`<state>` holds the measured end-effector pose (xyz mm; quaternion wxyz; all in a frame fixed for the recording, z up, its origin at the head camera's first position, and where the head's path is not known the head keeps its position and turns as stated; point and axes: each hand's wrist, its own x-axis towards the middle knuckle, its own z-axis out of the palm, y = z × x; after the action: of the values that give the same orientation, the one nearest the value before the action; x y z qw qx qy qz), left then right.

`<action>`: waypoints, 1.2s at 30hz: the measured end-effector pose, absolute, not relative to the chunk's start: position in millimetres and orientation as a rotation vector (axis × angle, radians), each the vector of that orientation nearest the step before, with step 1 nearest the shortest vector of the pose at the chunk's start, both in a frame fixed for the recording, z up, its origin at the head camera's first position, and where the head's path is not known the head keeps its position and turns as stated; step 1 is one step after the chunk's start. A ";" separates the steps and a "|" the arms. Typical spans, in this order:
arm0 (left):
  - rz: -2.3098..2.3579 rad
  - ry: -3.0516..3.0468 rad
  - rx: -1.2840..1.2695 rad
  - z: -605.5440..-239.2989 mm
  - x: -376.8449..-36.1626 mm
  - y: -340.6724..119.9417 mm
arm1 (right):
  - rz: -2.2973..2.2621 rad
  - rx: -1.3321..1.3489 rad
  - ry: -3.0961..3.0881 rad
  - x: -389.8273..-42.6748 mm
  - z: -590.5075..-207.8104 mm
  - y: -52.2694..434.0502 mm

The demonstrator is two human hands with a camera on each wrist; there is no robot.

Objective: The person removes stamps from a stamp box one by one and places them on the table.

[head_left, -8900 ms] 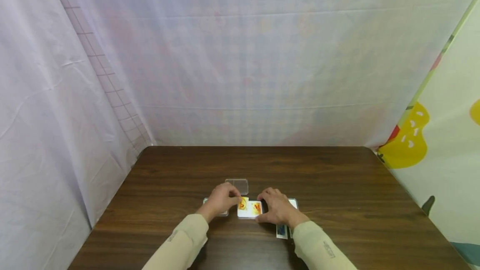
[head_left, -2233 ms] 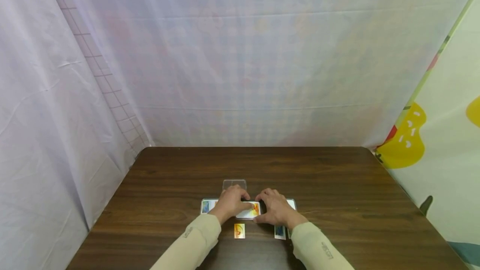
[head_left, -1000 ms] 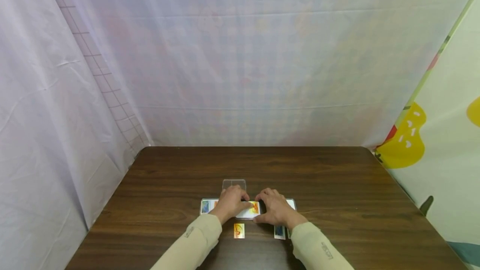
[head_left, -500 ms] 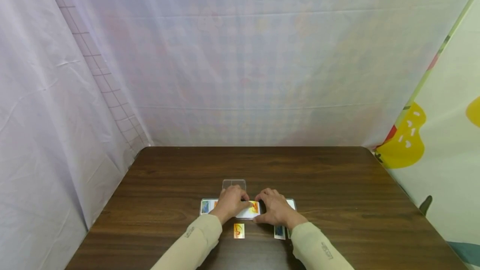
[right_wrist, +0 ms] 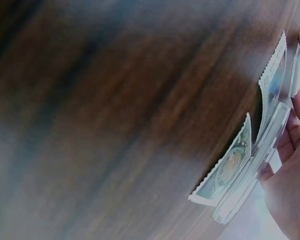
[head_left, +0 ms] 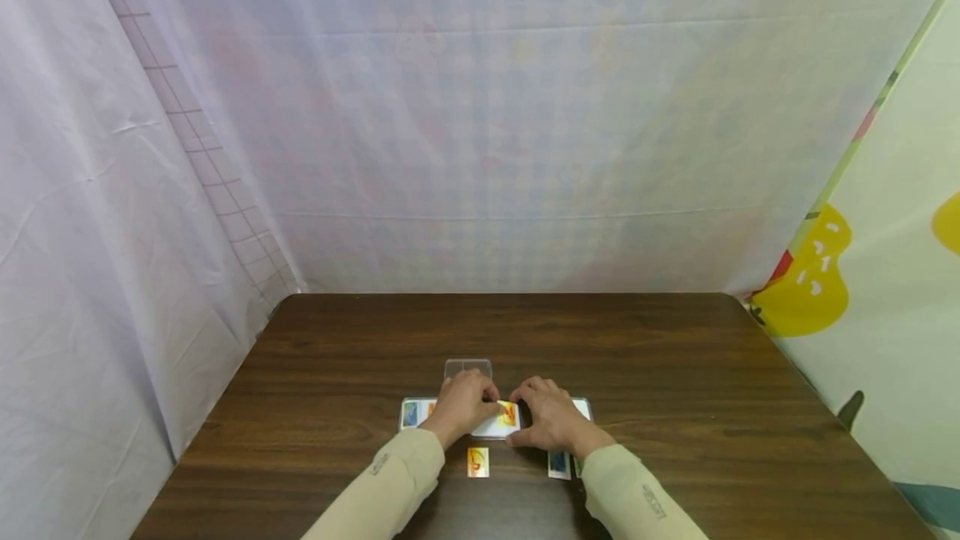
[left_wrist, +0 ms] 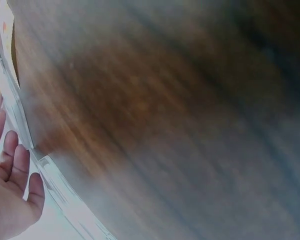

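A clear case with a white inside lies flat in the middle of the table. An orange stamp lies at its right side. My left hand covers the case's left part, its thumb and index tips close together at the stamp's left edge; I cannot tell whether they pinch it. My right hand holds the case's right side, thumb at the near edge and index finger at the far edge. In the left wrist view, the other fingers of my left hand lie loosely bent over a case edge.
A yellow stamp lies in front of the middle case. Two perforated stamps, one bluish and one greenish, lean near the right case. Another case with stamps sits left. A clear lid lies behind.
Since the oldest frame, the yellow stamp has gone from my left hand to the table in front, and that hand has moved right over the middle case. The last two seconds show hardly any movement.
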<state>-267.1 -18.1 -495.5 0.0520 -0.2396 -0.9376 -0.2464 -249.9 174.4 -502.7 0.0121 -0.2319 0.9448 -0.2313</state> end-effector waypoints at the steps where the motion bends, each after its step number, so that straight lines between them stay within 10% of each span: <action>1: -0.754 -2.852 -0.727 -495.4 -267.2 -18.0 | -0.720 -0.723 2.945 -250.0 -502.7 174.3; 36: -1.398 -2.822 -0.660 -482.4 -268.1 -32.3 | -0.678 -0.674 2.936 -249.6 -501.7 172.4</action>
<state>-268.1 -32.3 -482.4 -0.0380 -0.2051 -0.8763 -0.4343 -249.6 172.4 -501.7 0.0267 -0.2183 0.9505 -0.2195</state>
